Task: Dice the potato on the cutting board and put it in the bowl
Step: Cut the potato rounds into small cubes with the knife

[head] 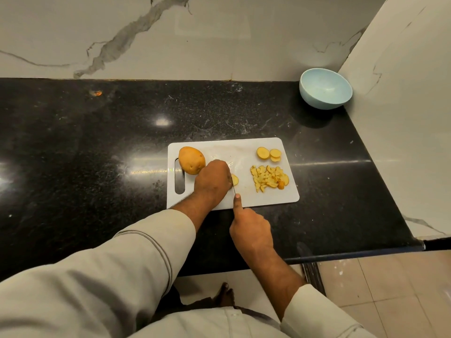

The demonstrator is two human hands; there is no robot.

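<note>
We look down on a black counter with a white board lying near its right end. Our left hand rests on the board, fingers curled down over a potato piece whose pale edge peeks out at the right of the knuckles. Our right hand is closed around a knife handle, which the hand hides, with the index finger stretched forward along the back of the blade. The thin knife runs up beside the left hand's fingers and touches the piece.

At the board's left end, by its handle slot, sits a whole unpeeled potato, just behind the left hand. At the far right corner lie a few round slices, overlapping. Nearer us on the right side is a loose heap of dice.

A pale blue bowl stands empty in the far right corner of the counter, against the marble wall, well apart from the board.
</note>
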